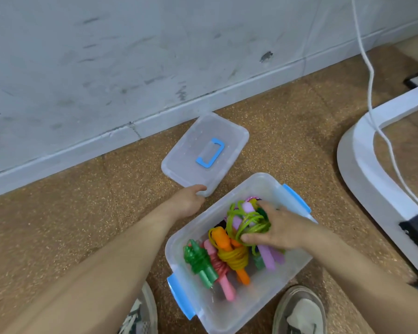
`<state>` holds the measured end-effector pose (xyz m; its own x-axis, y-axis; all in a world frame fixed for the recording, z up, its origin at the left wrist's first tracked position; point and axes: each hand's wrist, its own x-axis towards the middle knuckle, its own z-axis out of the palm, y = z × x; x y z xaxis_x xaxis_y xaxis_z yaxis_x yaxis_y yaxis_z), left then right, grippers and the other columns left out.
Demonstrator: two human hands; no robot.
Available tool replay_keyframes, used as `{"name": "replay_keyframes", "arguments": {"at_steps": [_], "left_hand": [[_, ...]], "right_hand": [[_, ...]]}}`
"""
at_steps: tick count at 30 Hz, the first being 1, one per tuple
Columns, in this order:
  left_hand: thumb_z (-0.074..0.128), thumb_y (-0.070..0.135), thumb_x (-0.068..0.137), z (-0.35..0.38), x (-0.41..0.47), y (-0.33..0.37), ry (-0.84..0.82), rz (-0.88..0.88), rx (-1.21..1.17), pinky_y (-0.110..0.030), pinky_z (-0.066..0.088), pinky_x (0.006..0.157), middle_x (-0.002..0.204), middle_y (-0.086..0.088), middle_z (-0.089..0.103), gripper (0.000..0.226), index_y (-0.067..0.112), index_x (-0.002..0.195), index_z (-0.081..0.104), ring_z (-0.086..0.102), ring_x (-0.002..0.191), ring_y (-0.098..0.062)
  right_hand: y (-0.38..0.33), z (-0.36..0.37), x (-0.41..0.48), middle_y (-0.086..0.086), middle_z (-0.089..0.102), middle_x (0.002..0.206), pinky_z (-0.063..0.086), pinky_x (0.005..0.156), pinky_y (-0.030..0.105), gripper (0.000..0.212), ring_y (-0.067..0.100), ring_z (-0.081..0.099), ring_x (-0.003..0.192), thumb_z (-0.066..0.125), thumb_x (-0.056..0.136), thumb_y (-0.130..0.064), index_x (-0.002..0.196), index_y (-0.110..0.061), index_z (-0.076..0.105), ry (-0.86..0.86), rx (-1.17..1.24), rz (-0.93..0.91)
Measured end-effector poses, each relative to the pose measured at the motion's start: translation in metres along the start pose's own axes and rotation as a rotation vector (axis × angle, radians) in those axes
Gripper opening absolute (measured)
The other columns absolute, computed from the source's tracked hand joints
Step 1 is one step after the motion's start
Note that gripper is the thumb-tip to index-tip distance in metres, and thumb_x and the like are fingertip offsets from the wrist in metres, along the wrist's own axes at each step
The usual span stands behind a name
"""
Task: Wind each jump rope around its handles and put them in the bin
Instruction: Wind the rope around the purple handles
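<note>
Lime-green jump rope [247,222], coiled loosely about its lilac handles [247,208]: inside the clear bin [203,307], toward its far end, right in the grip. Held by the right hand [279,231], fingers curled over the top of the coils, thumb pressed in at the near side, so pinching cord more than handle. Handle ends poking out beyond the grip on both the far and the near side.

Probably light; soft and springy in the loops, stiff only in the handles, and likely to unwind once let go. Best taken across the middle, where the coils cross both handles, squeezing cord and handles as one. Taken by the loops alone, risks sliding apart.

Just nearer than the grip and touching the bundle: an orange-handled rope [229,249] wrapped in yellow cord. Further to the grip's left: a pink-handled rope [219,271] and a green rope [199,260], both wound, lying in the bin.

Well left of the grip, outside the bin: left hand [187,201] at the near corner of the clear lid [198,141], flat on the speckled brown floor [70,225]. Fingertips hidden, so pinching or merely touching cannot be told.

Blue latches [179,297] on the bin swung out. Nearest the camera, two shoes [299,309]. Far right of the grip, a white cable [369,75] and a white frame [357,169].
</note>
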<state>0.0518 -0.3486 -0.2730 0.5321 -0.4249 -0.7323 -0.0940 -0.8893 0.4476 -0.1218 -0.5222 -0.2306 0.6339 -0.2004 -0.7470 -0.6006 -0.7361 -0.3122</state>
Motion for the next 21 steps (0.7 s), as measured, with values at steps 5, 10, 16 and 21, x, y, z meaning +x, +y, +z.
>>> {"name": "replay_keyframes", "arguments": {"at_steps": [5, 10, 16, 21], "left_hand": [[0.054, 0.047, 0.092, 0.007, 0.034, -0.002, 0.133, 0.080, 0.428, -0.035, 0.043, 0.087, 0.128, -0.011, 0.047, 0.055, 0.029, 0.142, 0.037, 0.049, 0.114, -0.030], [0.058, 0.055, 0.085, 0.012, 0.066, 0.002, 0.303, 0.240, 0.896, -0.042, 0.041, 0.087, 0.116, -0.009, 0.048, 0.052, 0.017, 0.120, 0.050, 0.045, 0.110, -0.028], [0.058, 0.025, 0.089, 0.012, 0.071, 0.005, 0.365, 0.354, 1.089, -0.034, 0.038, 0.079, 0.103, -0.004, 0.062, 0.020, 0.015, 0.107, 0.057, 0.059, 0.094, -0.025], [0.063, 0.036, 0.080, -0.028, 0.012, 0.010, 0.472, 0.363, 0.505, -0.028, 0.032, 0.055, 0.079, 0.004, 0.053, 0.022, 0.018, 0.081, 0.050, 0.051, 0.073, -0.018]], "right_hand": [[-0.018, -0.048, -0.003, -0.004, 0.051, 0.129, 0.039, 0.095, 0.023, 0.082, 0.014, 0.051, 0.118, 0.068, 0.076, -0.061, 0.145, -0.028, 0.036, -0.014, 0.062, -0.108], [-0.042, -0.042, 0.013, -0.001, 0.069, 0.079, 0.040, 0.061, 0.015, 0.014, 0.000, 0.055, 0.061, 0.063, 0.088, -0.030, 0.101, -0.027, 0.067, 0.272, 0.302, -0.308], [-0.040, -0.022, 0.025, 0.015, 0.062, 0.072, 0.045, 0.059, 0.033, 0.012, 0.018, 0.053, 0.058, 0.059, 0.091, -0.010, 0.098, -0.016, 0.067, 0.241, 0.688, -0.218], [-0.048, -0.033, 0.016, 0.010, 0.063, 0.087, 0.050, 0.058, 0.027, 0.020, 0.015, 0.057, 0.065, 0.058, 0.094, -0.013, 0.113, -0.012, 0.062, 0.234, 1.166, -0.027]]}}
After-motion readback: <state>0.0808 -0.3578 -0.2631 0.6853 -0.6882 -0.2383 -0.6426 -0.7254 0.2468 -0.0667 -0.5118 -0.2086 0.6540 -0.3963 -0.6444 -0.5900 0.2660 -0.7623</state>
